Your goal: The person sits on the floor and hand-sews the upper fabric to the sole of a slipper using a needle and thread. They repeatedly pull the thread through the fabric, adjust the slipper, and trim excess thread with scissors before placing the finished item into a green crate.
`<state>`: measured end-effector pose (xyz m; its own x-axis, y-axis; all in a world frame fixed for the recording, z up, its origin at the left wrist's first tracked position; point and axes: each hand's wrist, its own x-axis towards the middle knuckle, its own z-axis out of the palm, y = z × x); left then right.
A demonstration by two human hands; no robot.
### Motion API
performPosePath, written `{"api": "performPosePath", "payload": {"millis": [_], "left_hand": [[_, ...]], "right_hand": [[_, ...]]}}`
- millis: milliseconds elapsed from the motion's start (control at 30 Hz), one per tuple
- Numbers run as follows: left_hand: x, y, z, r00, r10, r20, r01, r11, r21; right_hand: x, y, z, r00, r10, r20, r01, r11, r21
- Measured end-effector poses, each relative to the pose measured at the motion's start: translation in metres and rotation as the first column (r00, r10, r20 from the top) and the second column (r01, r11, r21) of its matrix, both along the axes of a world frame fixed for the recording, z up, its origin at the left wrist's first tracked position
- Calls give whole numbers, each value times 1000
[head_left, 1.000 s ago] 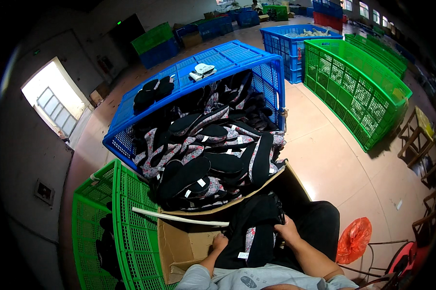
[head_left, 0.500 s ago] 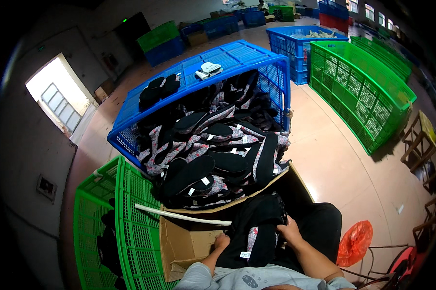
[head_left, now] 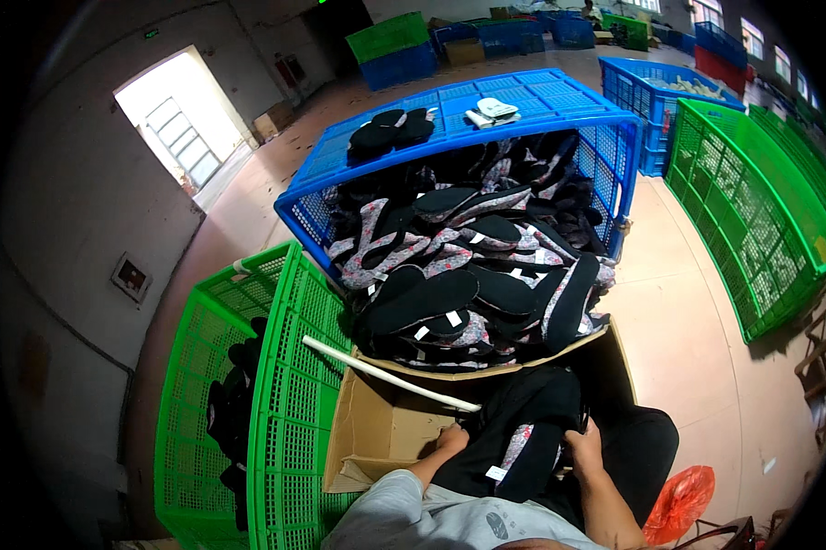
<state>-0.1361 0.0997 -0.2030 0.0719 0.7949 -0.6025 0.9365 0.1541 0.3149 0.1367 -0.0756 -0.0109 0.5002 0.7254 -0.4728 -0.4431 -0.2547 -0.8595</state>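
On my lap lies a black soft slipper [head_left: 534,458] with a grey-pink floral lining and a small white tag, against other black cloth. My left hand [head_left: 451,440] is closed at the left side of this dark bundle; its fingertips are hidden. On the other side, my right hand [head_left: 585,446] grips the bundle's right edge, thumb uppermost. A white rod [head_left: 390,374] slants from the green crate's side down to the black cloth, where its lower end disappears. Beyond my hands, a heap of similar black slippers [head_left: 422,302] spills toward me.
The heap comes from a tipped blue crate [head_left: 486,92] with black pieces and a white bundle on top. A cardboard box [head_left: 362,426] stands at my lap. Green crates [head_left: 294,403] flank the left; another green crate [head_left: 752,211] stands right, near a red plastic bag [head_left: 678,502].
The whole view has swung left, so things sit further right in the picture. Both hands keep about the same place on the black bundle.
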Motion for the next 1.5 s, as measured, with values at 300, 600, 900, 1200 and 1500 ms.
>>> {"api": "performPosePath", "payload": {"millis": [300, 600, 900, 1200, 1500], "left_hand": [[-2, 0, -10, 1000, 18, 9, -18, 1000, -6], [-2, -2, -17, 999, 10, -37, -8, 999, 48], [-2, 0, -12, 999, -15, -47, 14, 1000, -17], [-3, -1, -10, 997, 10, -77, -10, 1000, 8], [-8, 1, -19, 999, 9, -52, -7, 999, 36]], "right_hand": [[-2, 1, 5, 1000, -13, -13, 14, 1000, 25], [0, 0, 2, 1000, 5, -18, -5, 1000, 2], [-2, 2, 5, 1000, 8, 30, -9, 999, 39], [-2, 1, -6, 999, 10, 32, -12, 999, 43], [-3, 3, 5, 999, 9, 54, -10, 1000, 17]]}}
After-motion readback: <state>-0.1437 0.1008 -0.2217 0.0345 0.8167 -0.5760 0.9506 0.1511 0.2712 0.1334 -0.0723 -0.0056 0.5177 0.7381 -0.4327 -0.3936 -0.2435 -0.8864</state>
